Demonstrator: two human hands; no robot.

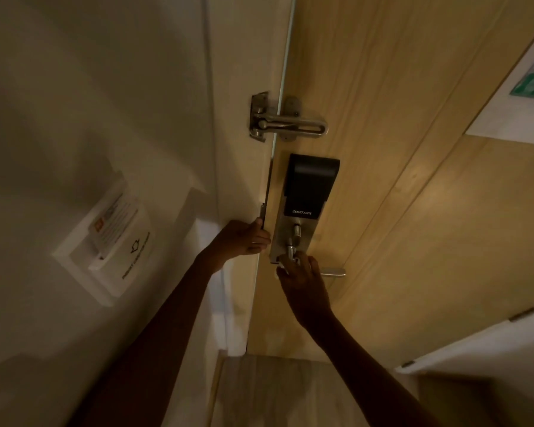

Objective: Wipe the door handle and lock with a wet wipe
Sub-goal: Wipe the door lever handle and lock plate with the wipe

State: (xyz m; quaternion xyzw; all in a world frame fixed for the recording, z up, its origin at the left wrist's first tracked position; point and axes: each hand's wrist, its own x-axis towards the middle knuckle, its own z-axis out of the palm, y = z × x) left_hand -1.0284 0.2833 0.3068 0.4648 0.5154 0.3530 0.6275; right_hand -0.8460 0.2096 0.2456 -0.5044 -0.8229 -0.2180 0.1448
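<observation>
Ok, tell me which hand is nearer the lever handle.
Right. The right hand lies over the inner end of the lever handle; the left hand grips the door edge left of the lock, apart from the handle.

Pretty dim in here, with warm yellowish light. The left half of the frame is a plain off-white wall (74, 118) with a white card holder (105, 241) at middle left, a card stuck in its slot. A light wood door (398, 180) fills the centre and right. Upper right there's a white notice (518, 100) with green and blue blocks on it. Wood-look floor (269, 392) along the bottom, and a white panel (490, 349) with small metal fittings on its edge at lower right.
</observation>
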